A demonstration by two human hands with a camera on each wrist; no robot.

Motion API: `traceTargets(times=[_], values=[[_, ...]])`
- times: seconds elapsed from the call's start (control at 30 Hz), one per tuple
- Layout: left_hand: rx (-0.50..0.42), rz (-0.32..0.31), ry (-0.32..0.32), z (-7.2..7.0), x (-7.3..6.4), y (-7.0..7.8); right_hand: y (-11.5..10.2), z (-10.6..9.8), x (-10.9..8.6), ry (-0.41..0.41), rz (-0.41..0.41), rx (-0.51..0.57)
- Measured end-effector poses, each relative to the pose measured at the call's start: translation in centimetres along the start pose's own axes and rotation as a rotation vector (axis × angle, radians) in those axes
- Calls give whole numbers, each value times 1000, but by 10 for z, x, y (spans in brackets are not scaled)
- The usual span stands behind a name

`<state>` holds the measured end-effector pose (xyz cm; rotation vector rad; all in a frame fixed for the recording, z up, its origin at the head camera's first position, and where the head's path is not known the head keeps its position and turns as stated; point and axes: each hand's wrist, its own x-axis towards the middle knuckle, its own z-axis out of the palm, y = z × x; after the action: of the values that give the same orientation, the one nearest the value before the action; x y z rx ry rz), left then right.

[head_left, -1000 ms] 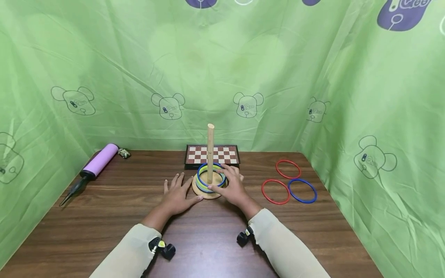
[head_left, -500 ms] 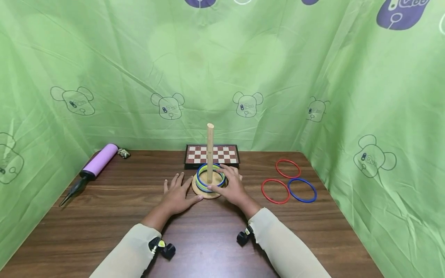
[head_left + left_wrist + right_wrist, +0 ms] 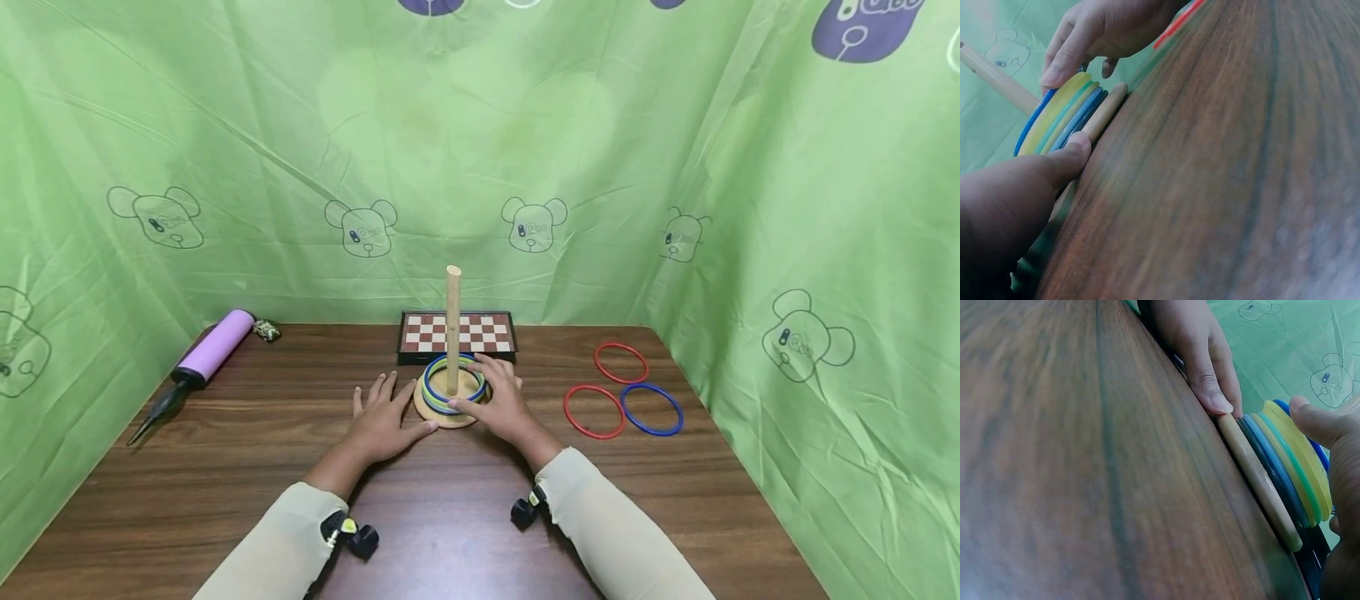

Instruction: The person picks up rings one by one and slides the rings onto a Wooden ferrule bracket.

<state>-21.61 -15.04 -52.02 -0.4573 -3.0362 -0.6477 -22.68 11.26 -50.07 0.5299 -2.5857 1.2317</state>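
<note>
- The stack of rings (image 3: 1057, 119) is held at its right side by the right hand (image 3: 501, 402): it is pinched between the thumb, on the near side, and the curled fingers, on the far side.
- The left hand (image 3: 382, 429) is laid with fingers spread at the left of the round wooden base (image 3: 450, 422), whose rim is touched by the thumb.
- The stack is seated flat on the base, its openings faced upward. A blue ring is seen on top, then yellow, green, pale yellow and blue towards the base.
- The peg (image 3: 453, 325) is encircled by the stack with a gap left around it; its long axis is upright, its free end pointed at the ceiling.
- The stand is placed midway between the table's (image 3: 442, 517) left and right edges.
- Compared with 1.0 s and 0.5 s ago, no clear shift is seen in hands, stack or stand.
- Behind the peg, a checkered board (image 3: 487, 337) is set at the table's far edge.
- Towards the right edge, 2 red rings (image 3: 566, 404) and 1 loose blue ring (image 3: 681, 417) are laid flat.
- By the far left corner, a purple pump (image 3: 217, 346) is laid, nozzle pointed nearer, with a small patterned object (image 3: 266, 330) beside it.
</note>
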Motion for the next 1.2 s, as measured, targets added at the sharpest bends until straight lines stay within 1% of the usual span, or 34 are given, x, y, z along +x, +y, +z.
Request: traceTargets(times=[0.23, 0.43, 0.6, 0.83, 1.1, 1.2], values=[[6, -7, -6, -2, 0, 0, 0, 0, 1, -25, 20, 8], [-26, 6, 5, 2, 0, -3, 2, 1, 1, -30, 15, 23], [-36, 7, 8, 1, -1, -3, 1, 0, -1, -28, 16, 37], [-28, 4, 3, 0, -2, 1, 4, -8, -6, 13, 29, 41], [5, -8, -10, -1, 0, 1, 10, -17, -13, 50, 20, 57], [10, -14, -17, -1, -1, 1, 13, -20, -18, 75, 15, 51]])
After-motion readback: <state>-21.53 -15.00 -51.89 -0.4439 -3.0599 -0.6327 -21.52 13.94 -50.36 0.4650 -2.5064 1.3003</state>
